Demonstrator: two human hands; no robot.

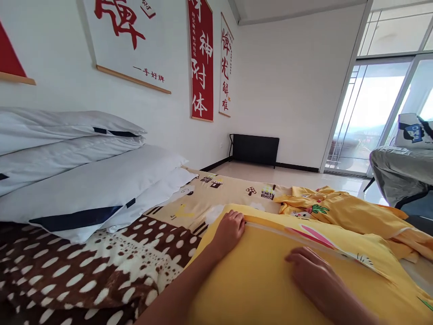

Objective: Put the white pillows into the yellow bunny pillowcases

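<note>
A plump yellow pillow in its pillowcase (257, 280) lies right in front of me, with a pale zipper strip (297, 237) across its far side and a white rabbit with pink ears (314, 234) printed beyond the strip. My left hand (232, 229) grips the pillowcase at the far left corner, fingers closed over the edge by the zipper's end. Over the middle of the pillow, just on the near side of the zipper, is my right hand (313, 273). Its fingers are curled and slightly blurred; the fingertips are partly hidden, so what they hold is unclear.
White pillows (84, 180) with dark trim are stacked at left. A brown dotted blanket (84, 275) and a beige patterned sheet (230, 189) cover the bed. Crumpled yellow bedding (341, 210) lies beyond at right. A black folded table (255, 150) leans against the far wall.
</note>
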